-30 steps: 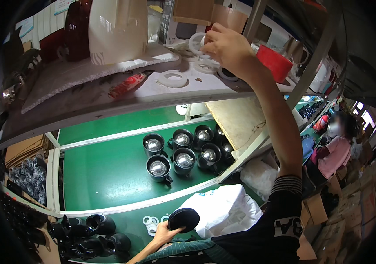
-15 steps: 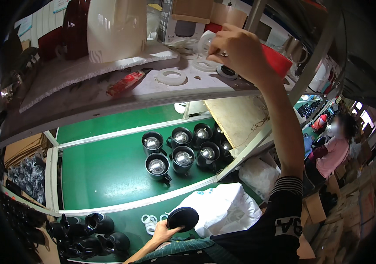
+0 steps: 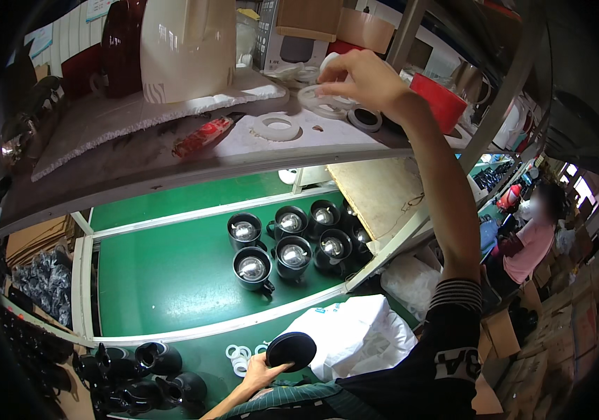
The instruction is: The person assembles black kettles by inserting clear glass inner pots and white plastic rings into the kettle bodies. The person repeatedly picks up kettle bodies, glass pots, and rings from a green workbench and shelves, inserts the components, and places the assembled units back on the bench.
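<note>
My right hand [image 3: 369, 80] reaches up to the shelf, its fingers closed at the edge of a white ring [image 3: 306, 103] among other pale rings. Part of another white piece shows behind the fingers. Beside that hand lies a dark-centred ring [image 3: 364, 119], and farther left a loose white ring [image 3: 276, 127]. Low in the view, my left hand [image 3: 261, 372] grips a round black disc [image 3: 292, 352] by its lower edge. Several small white rings [image 3: 238, 358] lie on the green surface next to it.
Black cups [image 3: 252, 267] with shiny insides stand on the green bench. A white plastic bag [image 3: 359, 336] lies before me; black jugs [image 3: 159, 357] sit lower left. The shelf [image 3: 243, 157] holds a cream jug [image 3: 187, 49] and a red container [image 3: 439, 103]. A person [image 3: 527, 241] sits at right.
My right hand has lowered slightly and moved left over the rings; the ring that stood upright at its fingers is now mostly hidden. My left hand still holds the disc.
</note>
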`<state>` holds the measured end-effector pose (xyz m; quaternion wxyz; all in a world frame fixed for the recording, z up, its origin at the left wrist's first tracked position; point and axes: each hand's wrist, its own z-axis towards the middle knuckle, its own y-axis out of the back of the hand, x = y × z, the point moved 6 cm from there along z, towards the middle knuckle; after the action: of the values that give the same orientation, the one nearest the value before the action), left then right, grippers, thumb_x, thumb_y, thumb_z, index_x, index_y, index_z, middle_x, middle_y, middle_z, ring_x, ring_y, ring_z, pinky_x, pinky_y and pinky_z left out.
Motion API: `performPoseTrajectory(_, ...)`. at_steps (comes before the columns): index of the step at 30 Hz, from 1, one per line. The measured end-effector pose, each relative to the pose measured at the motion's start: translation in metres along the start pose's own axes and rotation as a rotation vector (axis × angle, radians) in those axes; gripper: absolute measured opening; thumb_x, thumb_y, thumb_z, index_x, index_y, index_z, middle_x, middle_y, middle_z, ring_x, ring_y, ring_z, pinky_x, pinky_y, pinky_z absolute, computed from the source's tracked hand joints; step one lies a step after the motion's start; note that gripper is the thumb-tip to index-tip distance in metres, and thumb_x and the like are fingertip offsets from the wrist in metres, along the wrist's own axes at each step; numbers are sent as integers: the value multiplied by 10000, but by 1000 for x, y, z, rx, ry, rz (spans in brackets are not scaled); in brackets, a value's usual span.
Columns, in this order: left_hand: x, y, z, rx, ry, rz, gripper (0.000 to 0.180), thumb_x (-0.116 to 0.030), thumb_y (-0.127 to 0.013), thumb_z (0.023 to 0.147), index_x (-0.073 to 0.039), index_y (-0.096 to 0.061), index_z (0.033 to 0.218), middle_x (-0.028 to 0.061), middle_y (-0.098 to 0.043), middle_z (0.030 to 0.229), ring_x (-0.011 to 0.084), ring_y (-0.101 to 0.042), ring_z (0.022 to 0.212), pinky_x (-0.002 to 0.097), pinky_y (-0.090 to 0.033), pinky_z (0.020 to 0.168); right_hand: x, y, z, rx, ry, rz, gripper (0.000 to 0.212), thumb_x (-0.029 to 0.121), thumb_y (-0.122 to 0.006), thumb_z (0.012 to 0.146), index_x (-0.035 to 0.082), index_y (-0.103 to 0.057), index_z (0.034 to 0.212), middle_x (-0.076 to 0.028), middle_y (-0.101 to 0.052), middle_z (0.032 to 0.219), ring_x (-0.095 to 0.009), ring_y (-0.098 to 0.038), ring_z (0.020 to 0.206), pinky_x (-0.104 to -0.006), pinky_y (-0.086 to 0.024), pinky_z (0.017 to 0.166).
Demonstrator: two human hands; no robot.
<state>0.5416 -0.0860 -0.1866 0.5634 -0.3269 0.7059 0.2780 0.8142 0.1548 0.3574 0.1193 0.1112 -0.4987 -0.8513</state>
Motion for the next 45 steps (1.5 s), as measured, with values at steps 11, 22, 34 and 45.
performPoseTrajectory(11, 1, 7, 4, -33, -15, -22, 336, -198, -854, 858, 2, -778, 1116, 72, -801, 947, 100, -714, 851, 283, -571, 796, -40, -54, 82, 263, -227, -341, 250, 176, -829, 795, 114, -798, 1035, -118, -755, 1118, -311, -699, 1087, -421, -561, 920)
performPoseTrajectory(22, 0, 19, 2, -7, 45, 46, 351, -204, -858, 856, -5, -774, 1133, 78, -798, 958, 101, -707, 854, 292, -572, 794, 9, 1, -1, -161, 206, -273, 172, 130, -835, 798, 90, -786, 958, -99, -691, 1189, -306, -669, 1078, -403, -542, 929)
performPoseTrajectory(34, 9, 2, -2, -10, 3, 32, 353, -195, -865, 845, 18, -767, 1109, 90, -797, 960, 114, -719, 856, 302, -574, 777, 72, 37, -79, -397, 328, -311, 164, 202, -839, 811, 136, -786, 950, -22, -748, 1115, -235, -697, 1060, -379, -560, 935)
performPoseTrajectory(45, 28, 60, -37, -513, 65, -102, 300, -191, -853, 845, 44, -774, 1013, 72, -779, 902, 133, -706, 806, 308, -567, 774, 190, -202, -286, 577, 270, 610, 235, 368, -764, 881, 158, -705, 971, -55, -718, 935, -272, -695, 978, -446, -560, 766)
